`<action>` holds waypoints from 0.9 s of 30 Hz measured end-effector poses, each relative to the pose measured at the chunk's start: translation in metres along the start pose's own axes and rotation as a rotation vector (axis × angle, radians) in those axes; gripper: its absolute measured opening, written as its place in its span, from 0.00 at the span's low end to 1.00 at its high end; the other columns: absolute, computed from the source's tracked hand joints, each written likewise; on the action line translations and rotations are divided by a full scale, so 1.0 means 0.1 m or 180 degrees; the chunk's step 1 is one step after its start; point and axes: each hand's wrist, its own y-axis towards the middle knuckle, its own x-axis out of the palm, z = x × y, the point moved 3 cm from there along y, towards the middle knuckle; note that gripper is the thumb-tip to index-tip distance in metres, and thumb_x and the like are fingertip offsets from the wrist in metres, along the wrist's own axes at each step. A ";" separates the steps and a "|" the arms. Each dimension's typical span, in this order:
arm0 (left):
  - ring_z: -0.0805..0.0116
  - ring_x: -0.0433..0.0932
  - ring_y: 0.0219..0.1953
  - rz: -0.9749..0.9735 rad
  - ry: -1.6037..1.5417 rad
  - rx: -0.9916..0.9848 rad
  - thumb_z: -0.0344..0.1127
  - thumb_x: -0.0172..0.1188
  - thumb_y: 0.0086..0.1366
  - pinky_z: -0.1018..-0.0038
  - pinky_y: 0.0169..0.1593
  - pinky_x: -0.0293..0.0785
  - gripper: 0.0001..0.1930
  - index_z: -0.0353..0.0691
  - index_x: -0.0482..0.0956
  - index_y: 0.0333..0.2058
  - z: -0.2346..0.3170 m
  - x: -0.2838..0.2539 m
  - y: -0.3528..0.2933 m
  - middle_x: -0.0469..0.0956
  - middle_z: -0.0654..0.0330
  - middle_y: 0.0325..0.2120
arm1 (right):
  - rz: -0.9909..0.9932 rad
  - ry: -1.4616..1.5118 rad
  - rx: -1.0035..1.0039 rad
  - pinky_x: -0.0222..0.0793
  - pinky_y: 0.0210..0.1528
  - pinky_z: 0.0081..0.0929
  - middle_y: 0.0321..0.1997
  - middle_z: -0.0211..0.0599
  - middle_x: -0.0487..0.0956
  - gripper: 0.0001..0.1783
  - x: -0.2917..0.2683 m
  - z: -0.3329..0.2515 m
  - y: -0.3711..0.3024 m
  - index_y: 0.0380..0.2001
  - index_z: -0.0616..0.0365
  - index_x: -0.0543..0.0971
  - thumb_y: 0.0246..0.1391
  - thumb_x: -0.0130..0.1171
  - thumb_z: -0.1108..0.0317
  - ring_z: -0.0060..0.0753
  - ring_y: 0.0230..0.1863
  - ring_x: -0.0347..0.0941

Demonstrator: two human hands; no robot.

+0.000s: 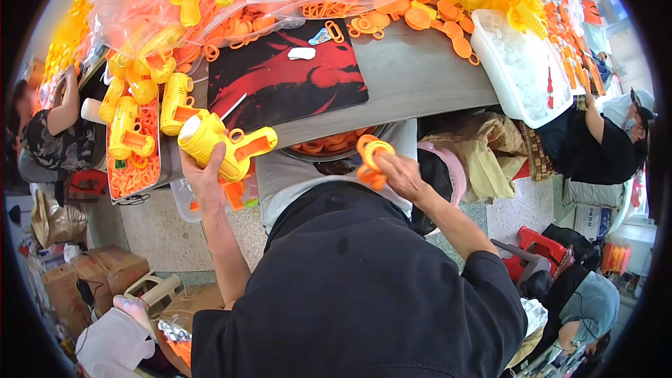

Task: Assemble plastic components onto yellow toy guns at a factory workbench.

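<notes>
While the left hand (205, 173) is gripping a yellow shell (236, 159), apparently for steadiness, the right hand (402, 173) is clutching orange parts (372, 157) mid-frame.

We've got 1 grey table (427, 73). On it: 1 black-and-red mat (294, 87) with 1 small white piece (302, 53), 1 thin white stick (234, 106), 1 orange clip (334, 31) and 1 blue-white packet (320, 36). Loose orange caps (418, 19) lie beyond its right side, clear plastic sheeting (115, 15) far left. 1 white tub (491, 91) at our right, overhanging the edge.
</notes>
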 end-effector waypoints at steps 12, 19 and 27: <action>0.67 0.78 0.50 -0.0167 0.0462 0.0068 0.24 0.71 0.55 0.70 0.57 0.73 0.33 0.36 0.66 0.58 0.04 0.44 0.31 0.77 0.57 0.48 | -0.0183 -0.0490 0.2362 0.71 0.49 0.51 0.55 0.56 0.72 0.26 -0.59 1.93 1.60 0.56 0.56 0.69 0.51 0.56 0.73 0.65 0.49 0.73; 0.69 0.78 0.47 -0.0157 0.1130 0.0186 0.26 0.74 0.53 0.71 0.54 0.75 0.30 0.38 0.68 0.53 0.14 0.49 0.37 0.76 0.58 0.46 | -0.1031 0.0497 0.2256 0.70 0.55 0.27 0.64 0.43 0.69 0.42 -0.73 2.63 1.58 0.69 0.59 0.60 0.51 0.62 0.72 0.33 0.49 0.76; 0.68 0.79 0.47 -0.0416 0.1406 0.0414 0.26 0.76 0.50 0.71 0.52 0.76 0.34 0.38 0.64 0.52 0.20 0.70 0.54 0.73 0.58 0.45 | 0.0294 0.0624 0.2455 0.74 0.49 0.32 0.52 0.46 0.79 0.20 -0.89 2.61 1.37 0.50 0.69 0.77 0.60 0.61 0.66 0.39 0.47 0.79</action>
